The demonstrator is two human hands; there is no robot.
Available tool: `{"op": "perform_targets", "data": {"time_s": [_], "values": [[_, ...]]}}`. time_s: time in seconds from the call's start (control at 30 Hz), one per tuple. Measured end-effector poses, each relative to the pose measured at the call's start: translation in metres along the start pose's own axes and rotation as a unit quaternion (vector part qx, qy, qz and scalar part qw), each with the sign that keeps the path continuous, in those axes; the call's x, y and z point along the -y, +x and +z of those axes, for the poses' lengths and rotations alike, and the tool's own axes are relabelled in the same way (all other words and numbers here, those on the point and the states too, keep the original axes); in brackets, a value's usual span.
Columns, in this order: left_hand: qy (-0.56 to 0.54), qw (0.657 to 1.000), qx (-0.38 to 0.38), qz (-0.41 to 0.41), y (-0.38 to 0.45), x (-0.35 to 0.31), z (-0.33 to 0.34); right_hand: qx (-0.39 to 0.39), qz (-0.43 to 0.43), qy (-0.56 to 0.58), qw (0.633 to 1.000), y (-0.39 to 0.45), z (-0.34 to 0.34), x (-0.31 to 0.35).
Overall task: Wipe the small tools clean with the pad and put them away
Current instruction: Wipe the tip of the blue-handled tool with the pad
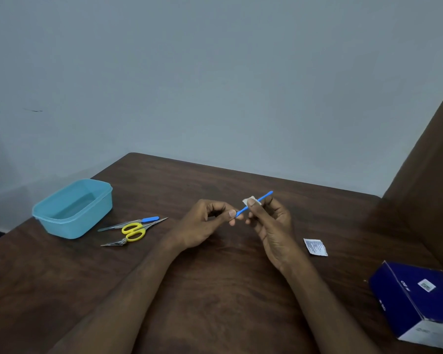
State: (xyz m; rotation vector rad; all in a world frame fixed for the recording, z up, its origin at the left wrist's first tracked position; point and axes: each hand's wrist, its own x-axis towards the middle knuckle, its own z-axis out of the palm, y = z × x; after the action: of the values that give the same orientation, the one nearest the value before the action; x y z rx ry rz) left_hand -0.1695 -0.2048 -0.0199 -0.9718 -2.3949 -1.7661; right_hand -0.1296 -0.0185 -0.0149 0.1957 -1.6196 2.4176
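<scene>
Item in hand: thin blue stick tool (pixel 256 201), held in the air over the middle of the surface (pixel 215 290), slanting up to the right.
- Left hand (pixel 202 226): grip pinches the tool's lower end between thumb and fingertips.
- Right hand (pixel 271 226): grip pinches the white pad (pixel 251 200) around the shaft, near its middle.
- Handling, as judged: light, slender, probably plastic and a little bendy; the pad is soft and thin. Best held at one end, so the pad can slide along the rest.

Awaiting wiping, it seems, at the left of the surface: yellow-handled scissors (pixel 133 232), blue-handled tool (pixel 149 219), and steel tweezers (pixel 118 226), lying touching or crossed.

Storage: open blue tub (pixel 49 221), far left, looks empty.

Other: torn sachet (pixel 315 247) right of the hands; dark blue box (pixel 420 302) at the right edge.
</scene>
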Motion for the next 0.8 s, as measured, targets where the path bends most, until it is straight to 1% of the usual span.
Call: {"op": "perform_targets", "data": {"time_s": [0.07,0.17,0.43,0.63,0.73,0.8], "values": [[0.005,1.0,0.004,0.005,0.001,0.001,0.0,0.004,0.005,0.004,1.0,0.002,-0.001,0.0],[0.007,1.0,0.01,-0.008,0.0,0.001,-0.001,0.014,0.002,0.012,1.0,0.002,-0.002,0.0],[0.003,1.0,0.012,-0.019,-0.001,0.002,-0.002,-0.022,0.002,0.02,1.0,0.001,-0.004,-0.003],[-0.004,1.0,0.016,-0.006,0.001,-0.001,0.0,-0.007,0.021,0.035,0.999,-0.001,-0.002,0.004],[-0.013,1.0,0.014,0.002,0.001,0.0,-0.001,0.015,0.033,0.011,0.999,-0.002,-0.005,0.008],[-0.009,1.0,0.011,-0.005,-0.001,-0.001,-0.001,0.013,0.035,-0.015,0.999,-0.003,-0.007,0.008]]}}
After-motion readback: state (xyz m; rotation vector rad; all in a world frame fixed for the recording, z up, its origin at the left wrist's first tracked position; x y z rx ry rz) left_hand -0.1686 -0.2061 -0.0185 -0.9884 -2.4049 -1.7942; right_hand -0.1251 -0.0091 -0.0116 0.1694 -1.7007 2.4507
